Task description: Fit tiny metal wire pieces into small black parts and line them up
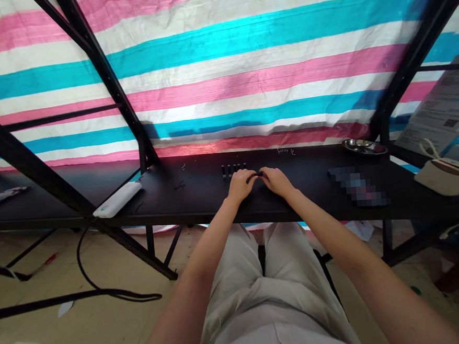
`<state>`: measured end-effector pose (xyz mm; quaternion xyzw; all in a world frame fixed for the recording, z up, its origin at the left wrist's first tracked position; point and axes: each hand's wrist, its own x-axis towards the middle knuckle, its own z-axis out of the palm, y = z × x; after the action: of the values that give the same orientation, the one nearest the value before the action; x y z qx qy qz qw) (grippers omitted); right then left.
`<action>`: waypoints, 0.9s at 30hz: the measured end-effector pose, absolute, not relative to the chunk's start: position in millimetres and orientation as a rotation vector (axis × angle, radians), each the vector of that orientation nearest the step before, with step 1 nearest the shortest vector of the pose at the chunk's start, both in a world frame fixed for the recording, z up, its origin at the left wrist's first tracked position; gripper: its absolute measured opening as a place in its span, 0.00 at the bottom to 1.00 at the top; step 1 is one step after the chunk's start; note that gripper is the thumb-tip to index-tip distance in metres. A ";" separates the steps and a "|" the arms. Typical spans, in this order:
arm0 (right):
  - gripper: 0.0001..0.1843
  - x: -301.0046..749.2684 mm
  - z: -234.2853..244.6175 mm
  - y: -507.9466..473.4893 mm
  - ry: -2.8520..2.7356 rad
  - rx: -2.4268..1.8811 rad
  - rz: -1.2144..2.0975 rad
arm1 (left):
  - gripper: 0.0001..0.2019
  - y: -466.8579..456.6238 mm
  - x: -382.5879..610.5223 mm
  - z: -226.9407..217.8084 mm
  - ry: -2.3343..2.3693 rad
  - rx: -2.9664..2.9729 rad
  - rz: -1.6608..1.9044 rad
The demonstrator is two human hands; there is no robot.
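Over the black table, my left hand [241,184] and my right hand [275,180] meet fingertip to fingertip. Between them they pinch a small black piece [259,174], whose exact kind is too small to make out. Fingers of both hands are closed on it, and they hide part of it. Just beyond my left hand stands a row of several small dark cylinders [229,171] with light tops. Thin dark bits [179,185] lie to the left of the hands, and tiny light pieces [286,150] are scattered near the table's back edge.
A white power strip [118,199] lies at the left by a black frame post [108,75]. To the right are a shiny metal dish [364,147], a blurred-out flat object [358,186] and a beige bag [445,176] with a strap. Striped sheeting [244,50] hangs behind the table.
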<state>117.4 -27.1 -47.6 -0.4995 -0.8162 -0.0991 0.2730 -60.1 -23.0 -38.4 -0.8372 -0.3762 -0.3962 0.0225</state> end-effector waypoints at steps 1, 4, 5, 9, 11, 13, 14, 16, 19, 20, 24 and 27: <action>0.15 117.7 -47.6 -27.2 -2.195 -1.332 -0.281 | 0.10 -23.4 -60.1 -37.9 -1.173 -2.578 -1.246; 0.15 118.9 -47.4 -23.4 -2.136 -1.324 -0.298 | 0.11 -24.1 -60.5 -35.5 -1.231 -2.473 -1.396; 0.15 118.9 -47.3 -20.2 -2.085 -1.330 -0.272 | 0.11 -23.8 -61.1 -34.8 -1.265 -2.412 -1.478; 0.13 112.8 -44.6 -0.1 -1.819 -1.439 0.039 | 0.13 -19.2 -66.5 -34.3 -1.399 -2.166 -1.797; 0.11 105.4 -41.4 10.4 -1.769 -1.535 0.225 | 0.14 -16.4 -69.4 -35.4 -1.428 -2.103 -1.897; 0.09 96.6 -37.8 18.5 -1.787 -1.622 0.321 | 0.14 -14.6 -71.0 -36.7 -1.437 -2.093 -1.940; 0.08 92.3 -36.3 21.5 -1.804 -1.649 0.340 | 0.14 -14.1 -71.3 -37.3 -1.440 -2.097 -1.944; 0.08 84.4 -34.6 25.5 -1.834 -1.690 0.345 | 0.14 -13.8 -71.1 -38.3 -1.447 -2.113 -1.934; 0.09 76.4 -36.5 29.2 -1.884 -1.761 0.333 | 0.13 -13.5 -70.4 -39.0 -1.455 -2.127 -1.921; 0.09 74.7 -38.0 30.3 -1.903 -1.786 0.326 | 0.13 -13.2 -70.2 -39.1 -1.458 -2.129 -1.918; 0.11 72.1 -42.1 34.5 -1.943 -1.840 0.304 | 0.12 -12.2 -70.0 -39.4 -1.461 -2.141 -1.913; 0.13 73.3 -40.0 36.3 -1.943 -1.873 0.329 | 0.13 -12.4 -70.3 -39.4 -1.448 -2.152 -1.916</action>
<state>73.3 36.3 -40.0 -0.6736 -0.6987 0.1185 0.2098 -70.3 -12.4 -39.4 -0.6667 -0.4487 -0.5937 -0.0418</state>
